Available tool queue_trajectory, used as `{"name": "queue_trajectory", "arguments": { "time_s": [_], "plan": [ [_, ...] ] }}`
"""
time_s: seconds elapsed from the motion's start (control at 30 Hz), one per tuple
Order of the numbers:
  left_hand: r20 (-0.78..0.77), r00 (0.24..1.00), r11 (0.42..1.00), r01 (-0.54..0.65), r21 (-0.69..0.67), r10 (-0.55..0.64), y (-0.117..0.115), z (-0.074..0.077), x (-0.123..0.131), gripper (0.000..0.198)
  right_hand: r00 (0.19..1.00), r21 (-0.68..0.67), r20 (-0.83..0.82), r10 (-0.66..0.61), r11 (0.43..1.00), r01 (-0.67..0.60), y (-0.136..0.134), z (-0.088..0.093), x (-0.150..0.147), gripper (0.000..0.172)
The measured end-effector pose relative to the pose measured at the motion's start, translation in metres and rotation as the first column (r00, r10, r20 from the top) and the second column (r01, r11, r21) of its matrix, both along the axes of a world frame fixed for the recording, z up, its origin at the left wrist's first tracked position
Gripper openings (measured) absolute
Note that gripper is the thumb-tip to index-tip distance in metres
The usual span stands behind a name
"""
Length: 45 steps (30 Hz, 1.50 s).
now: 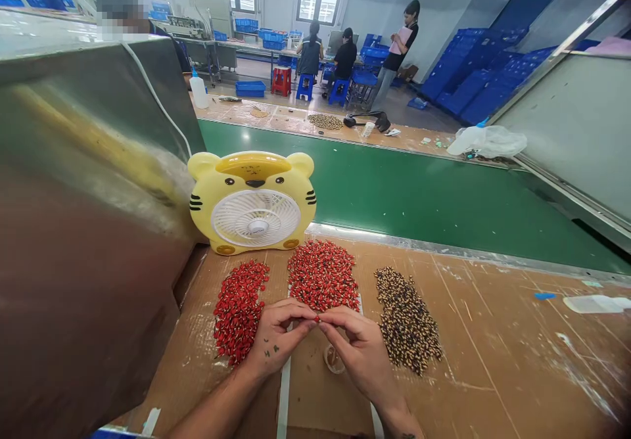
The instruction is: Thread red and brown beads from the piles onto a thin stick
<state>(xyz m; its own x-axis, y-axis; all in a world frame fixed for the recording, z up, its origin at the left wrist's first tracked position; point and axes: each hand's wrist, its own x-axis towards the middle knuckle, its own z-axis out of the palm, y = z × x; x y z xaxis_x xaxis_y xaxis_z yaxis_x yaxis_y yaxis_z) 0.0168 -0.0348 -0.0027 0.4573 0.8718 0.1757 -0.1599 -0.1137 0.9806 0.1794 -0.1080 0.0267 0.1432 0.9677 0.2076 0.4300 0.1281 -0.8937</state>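
My left hand (282, 335) and my right hand (359, 347) meet fingertip to fingertip over the cardboard. Pinched between them is a small red piece (316, 319); its finer shape is too small to make out. Just beyond my fingers lies a pile of red pieces with pale tips (323, 271). A second heap of red pieces (239, 311) is beside my left hand, which partly covers its edge. To the right of my right hand spreads a pile of small black and gold pieces (408, 321). A small clear round dish (334, 360) shows partly behind my right hand.
A yellow animal-faced fan (254, 163) stands behind the piles. Beyond it runs a green conveyor belt (419, 192). A metal housing (93, 229) walls off the left. Cardboard (493, 353) covers the table; a white bottle (596, 304) lies at right. Several people are in the background.
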Motion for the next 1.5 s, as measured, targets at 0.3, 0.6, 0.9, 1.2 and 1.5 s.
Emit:
{"name": "queue_trajectory", "arguments": {
  "time_s": [0.3, 0.6, 0.9, 1.2, 1.5],
  "plan": [
    [0.022, 1.000, 0.972, 0.000, -0.234, 0.005, -0.004, -0.005, 0.001, 0.016, 0.999, -0.016, -0.029, 0.028, 0.999, -0.028, -0.003, 0.001, -0.002, 0.014],
    [0.039, 0.999, 0.985, -0.004, -0.172, 0.010, -0.001, -0.006, -0.003, 0.010, 0.998, -0.017, -0.069, -0.005, 1.000, 0.003, 0.000, 0.001, -0.014, 0.016],
    [-0.197, 0.963, 0.975, -0.204, -0.090, 0.183, 0.025, 0.005, -0.008, 0.012, 0.990, 0.043, 0.124, -0.064, 0.997, 0.059, -0.007, 0.007, 0.018, 0.018],
    [-0.607, 0.770, 0.922, 0.063, 0.381, 0.198, 0.065, 0.011, 0.005, 0.024, 0.974, -0.031, 0.226, -0.030, 0.999, 0.038, -0.037, -0.005, 0.055, 0.017],
    [-0.664, 0.685, 0.876, 0.078, 0.477, 0.300, 0.074, 0.024, -0.025, 0.025, 0.979, -0.127, 0.199, 0.034, 0.992, -0.008, -0.056, -0.015, 0.065, 0.019]
  ]
}}
